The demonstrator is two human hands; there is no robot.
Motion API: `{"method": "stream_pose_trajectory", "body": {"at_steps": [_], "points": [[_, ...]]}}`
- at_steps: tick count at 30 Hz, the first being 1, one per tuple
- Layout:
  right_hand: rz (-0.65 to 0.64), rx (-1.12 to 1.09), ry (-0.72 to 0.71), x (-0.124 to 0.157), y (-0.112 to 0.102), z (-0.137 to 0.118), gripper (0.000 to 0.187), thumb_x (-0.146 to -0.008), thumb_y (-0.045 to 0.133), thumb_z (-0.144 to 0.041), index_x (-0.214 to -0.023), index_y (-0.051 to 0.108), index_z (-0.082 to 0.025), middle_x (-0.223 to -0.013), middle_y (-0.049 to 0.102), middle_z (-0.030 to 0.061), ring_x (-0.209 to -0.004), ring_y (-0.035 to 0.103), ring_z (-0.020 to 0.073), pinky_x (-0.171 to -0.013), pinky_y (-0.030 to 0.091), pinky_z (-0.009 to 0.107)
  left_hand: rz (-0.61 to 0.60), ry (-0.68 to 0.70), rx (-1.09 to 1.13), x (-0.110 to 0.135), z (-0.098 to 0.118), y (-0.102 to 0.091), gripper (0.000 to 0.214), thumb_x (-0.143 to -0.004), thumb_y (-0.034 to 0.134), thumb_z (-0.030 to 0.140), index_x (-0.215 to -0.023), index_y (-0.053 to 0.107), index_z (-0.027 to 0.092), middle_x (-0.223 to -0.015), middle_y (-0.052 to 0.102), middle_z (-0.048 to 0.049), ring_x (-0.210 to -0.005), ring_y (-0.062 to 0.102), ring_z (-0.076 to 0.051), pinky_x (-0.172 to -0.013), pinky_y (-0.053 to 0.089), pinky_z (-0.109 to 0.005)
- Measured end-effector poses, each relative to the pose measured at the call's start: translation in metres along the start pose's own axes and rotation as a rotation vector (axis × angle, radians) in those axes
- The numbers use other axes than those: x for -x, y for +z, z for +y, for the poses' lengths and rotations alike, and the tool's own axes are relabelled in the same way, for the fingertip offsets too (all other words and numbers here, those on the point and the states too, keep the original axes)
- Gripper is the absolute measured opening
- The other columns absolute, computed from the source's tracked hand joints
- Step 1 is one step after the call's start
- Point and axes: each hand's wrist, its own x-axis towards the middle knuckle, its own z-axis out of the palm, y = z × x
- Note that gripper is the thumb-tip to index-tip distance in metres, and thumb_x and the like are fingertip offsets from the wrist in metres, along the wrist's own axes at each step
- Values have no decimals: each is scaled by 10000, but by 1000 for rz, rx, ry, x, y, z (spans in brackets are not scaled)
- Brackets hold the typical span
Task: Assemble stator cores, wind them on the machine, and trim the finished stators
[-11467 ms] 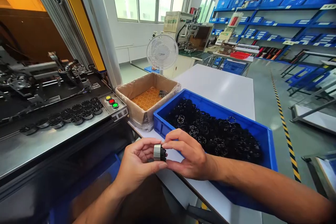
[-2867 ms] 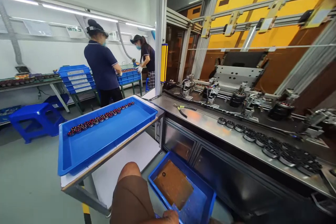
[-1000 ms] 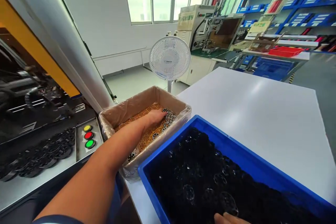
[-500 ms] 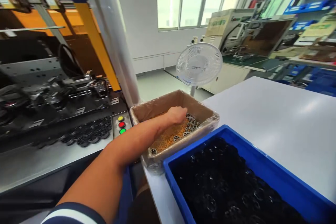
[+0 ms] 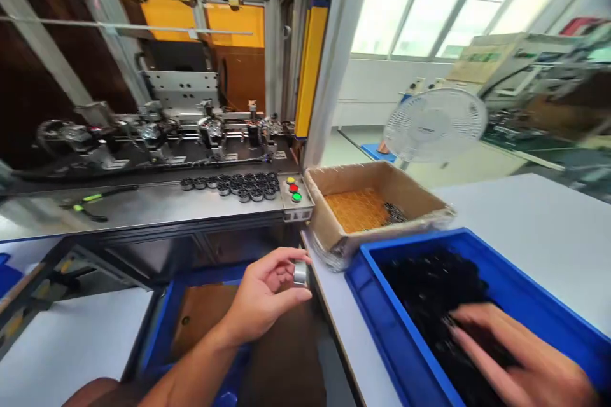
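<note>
My left hand (image 5: 267, 292) is raised in front of the bench edge, with thumb and fingers closed around a short silver metal ring (image 5: 300, 273). Inside a blue plastic bin (image 5: 410, 324), my right hand (image 5: 520, 350) reaches down among a heap of black plastic parts (image 5: 434, 286). Its thumb and index finger pinch at a dark part, slightly blurred. Beyond the bin stands a plastic-wrapped cardboard box (image 5: 329, 232), holding an orange-brown layer and several metal rings (image 5: 395, 213) in one corner.
At left is a machine with clamping fixtures (image 5: 210, 133). On its metal ledge are rows of black-and-silver rings (image 5: 243, 184), green-handled pliers (image 5: 90, 203) and a button panel (image 5: 294, 194). A white fan (image 5: 434, 124) stands behind the box. Below, another blue bin (image 5: 160, 324) holds cardboard.
The view has swung left. An arm that reached into the cardboard box is out of it; my left hand now holds a metal ring. My right hand has appeared in the blue bin.
</note>
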Motion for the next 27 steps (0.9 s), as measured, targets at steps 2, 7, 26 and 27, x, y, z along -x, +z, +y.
{"method": "stream_pose_trajectory", "body": {"at_steps": [2,7,26,27], "points": [[-43,-39,-17,-8,-20,-30,65,-886,634,-248,-947,656,-241,-898,689,43,-755,694,190,-673,586,291,-39,-44,33,6,4,9,436,-684,845,85,-1084,737,223,-1053,735,-47,-846,692,-108,-803,564,-200],[22,-408,22,-25,-23,-97,168,-867,614,-72,-963,675,-195,-883,638,48,-746,623,136,-642,541,250,-148,-145,17,8,6,45,413,-684,849,92,-1070,747,198,-1068,771,-67,-875,727,-135,-831,593,-217],[-79,-586,-181,5,-16,-103,427,-802,609,-31,-1220,581,-115,-1038,626,138,-947,615,198,-734,579,321,-149,-341,105,39,-13,90,482,-524,903,46,-975,764,145,-874,805,-65,-803,757,-197,-764,621,-274],[-88,-573,-204,6,-16,-103,468,-798,615,-38,-1256,555,-113,-1064,619,146,-989,608,210,-760,583,335,-148,-330,98,39,-12,90,474,-534,902,55,-980,765,144,-876,805,-65,-811,759,-199,-771,620,-274]]}}
